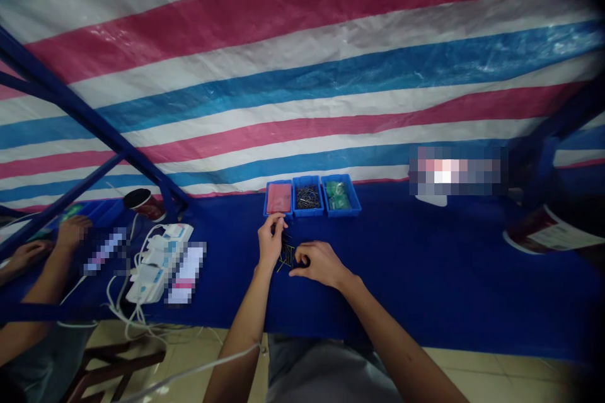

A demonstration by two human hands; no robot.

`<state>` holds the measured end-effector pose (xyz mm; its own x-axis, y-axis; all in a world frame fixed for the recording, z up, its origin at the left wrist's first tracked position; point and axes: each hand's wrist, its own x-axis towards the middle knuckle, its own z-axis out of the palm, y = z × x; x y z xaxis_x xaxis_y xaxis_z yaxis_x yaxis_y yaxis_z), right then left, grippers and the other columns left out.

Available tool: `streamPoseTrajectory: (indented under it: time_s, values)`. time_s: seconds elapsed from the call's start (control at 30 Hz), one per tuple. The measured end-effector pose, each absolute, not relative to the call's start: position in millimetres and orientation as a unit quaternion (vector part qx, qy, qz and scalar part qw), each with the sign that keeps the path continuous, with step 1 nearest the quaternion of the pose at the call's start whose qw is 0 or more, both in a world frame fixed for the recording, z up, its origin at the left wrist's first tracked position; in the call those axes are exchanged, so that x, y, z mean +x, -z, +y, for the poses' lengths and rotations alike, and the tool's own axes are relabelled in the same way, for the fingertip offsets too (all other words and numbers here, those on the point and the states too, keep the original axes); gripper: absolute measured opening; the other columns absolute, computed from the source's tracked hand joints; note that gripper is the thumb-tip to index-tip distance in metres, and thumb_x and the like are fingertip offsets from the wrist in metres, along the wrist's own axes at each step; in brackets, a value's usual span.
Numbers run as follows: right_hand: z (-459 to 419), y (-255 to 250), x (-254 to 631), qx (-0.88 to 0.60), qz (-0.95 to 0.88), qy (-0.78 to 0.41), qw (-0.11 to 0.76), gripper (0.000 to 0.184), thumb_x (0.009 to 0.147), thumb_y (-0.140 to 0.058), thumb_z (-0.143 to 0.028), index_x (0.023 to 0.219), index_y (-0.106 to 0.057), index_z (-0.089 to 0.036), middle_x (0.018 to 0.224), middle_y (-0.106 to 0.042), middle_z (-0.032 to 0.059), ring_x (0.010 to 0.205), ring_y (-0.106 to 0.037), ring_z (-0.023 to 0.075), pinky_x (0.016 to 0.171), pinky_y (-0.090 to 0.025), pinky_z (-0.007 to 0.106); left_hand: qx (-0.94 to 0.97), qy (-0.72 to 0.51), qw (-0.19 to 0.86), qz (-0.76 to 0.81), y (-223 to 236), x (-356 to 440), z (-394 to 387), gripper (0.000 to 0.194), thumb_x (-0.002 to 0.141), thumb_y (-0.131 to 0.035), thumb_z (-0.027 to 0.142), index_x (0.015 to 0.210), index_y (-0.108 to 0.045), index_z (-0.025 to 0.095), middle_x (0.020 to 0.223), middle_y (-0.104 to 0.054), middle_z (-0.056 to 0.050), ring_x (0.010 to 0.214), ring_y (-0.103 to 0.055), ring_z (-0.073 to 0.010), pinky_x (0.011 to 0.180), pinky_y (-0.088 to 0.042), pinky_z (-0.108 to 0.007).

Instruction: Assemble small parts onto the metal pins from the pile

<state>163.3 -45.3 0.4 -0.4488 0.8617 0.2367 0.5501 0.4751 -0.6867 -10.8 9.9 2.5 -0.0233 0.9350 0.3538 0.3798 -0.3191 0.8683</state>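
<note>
A small loose pile of thin dark and yellowish screws or nails (286, 257) lies on the blue table between my two hands. My left hand (271, 240) is at the left edge of the pile, its fingers drawn together near the front of a blue tray (266, 203). Whatever is in that pinch is too small to make out. To the right of the pile, my right hand (322, 262) rests low with fingers curved; a gap shows between thumb and fingers. Pink bags (278, 197) fill the left tray, metal screws or nails (308, 196) the middle one, green bags (337, 195) the right one.
White power strips (158, 264) with cables and a phone (186, 274) lie to the left. Beyond them are another person's hands (70, 233). A dark cup (144, 203) stands by the blue frame. A large tub (553, 230) sits at the right; striped sheeting (302, 88) hangs behind.
</note>
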Motion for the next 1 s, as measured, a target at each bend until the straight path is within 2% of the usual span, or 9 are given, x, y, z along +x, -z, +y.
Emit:
streamPoseTrajectory:
  time_s: [0.13, 0.4, 0.57, 0.77, 1.0]
  values:
    - [-46.7, -1.7, 158.0, -0.448, -0.820, -0.222, 0.278, 0.035, 0.065, -0.087, -0.045, 0.070, -0.062, -0.021, 0.068, -0.063, -0.0033, 0.062, -0.054, 0.0130, 0.060, -0.028, 0.024, 0.649, -0.489, 0.282, 0.509, -1.8, -10.3, 9.7, 0.028, 0.096, -0.049, 0.041, 0.103, -0.065, 0.019, 0.078, -0.067, -0.002, 0.075, -0.063, -0.0153, 0.075, -0.048, -0.025]
    - [-43.6, -0.8, 160.7, -0.468, -0.794, -0.263, 0.286, 0.018, 0.074, -0.079, -0.030, 0.072, -0.063, -0.022, 0.063, -0.057, -0.0059, 0.055, -0.049, 0.0098, 0.054, -0.025, 0.023, 0.650, -0.483, 0.283, 0.515, -3.8, -10.2, 9.6, 0.030, 0.096, -0.049, 0.043, 0.103, -0.066, 0.019, 0.079, -0.068, -0.003, 0.075, -0.064, -0.0157, 0.074, -0.048, -0.025]
    - [-42.9, 3.4, 160.3, -0.471, -0.795, -0.250, 0.289, 0.010, 0.077, -0.074, -0.022, 0.074, -0.065, -0.023, 0.064, -0.059, -0.0050, 0.056, -0.050, 0.0103, 0.055, -0.025, 0.023, 0.647, -0.487, 0.286, 0.512, -1.6, -10.6, 10.1, 0.028, 0.096, -0.050, 0.042, 0.101, -0.066, 0.019, 0.078, -0.067, -0.003, 0.074, -0.063, -0.0151, 0.073, -0.049, -0.025]
    - [-42.5, 5.2, 161.0, -0.465, -0.796, -0.244, 0.300, 0.008, 0.079, -0.069, -0.018, 0.073, -0.066, -0.022, 0.063, -0.058, -0.0049, 0.054, -0.049, 0.0097, 0.055, -0.026, 0.022, 0.646, -0.489, 0.282, 0.514, -0.8, -10.6, 10.6, 0.031, 0.095, -0.050, 0.044, 0.100, -0.066, 0.018, 0.077, -0.066, -0.003, 0.073, -0.063, -0.0152, 0.072, -0.049, -0.025]
    - [-43.3, 0.6, 165.1, -0.449, -0.787, -0.262, 0.332, 0.011, 0.092, -0.060, -0.023, 0.082, -0.065, -0.023, 0.077, -0.066, -0.0016, 0.067, -0.059, 0.0129, 0.064, -0.036, 0.023, 0.650, -0.481, 0.304, 0.504, -2.5, -9.3, 9.3, 0.030, 0.094, -0.053, 0.043, 0.099, -0.067, 0.017, 0.080, -0.068, -0.004, 0.077, -0.065, -0.0160, 0.075, -0.049, -0.025]
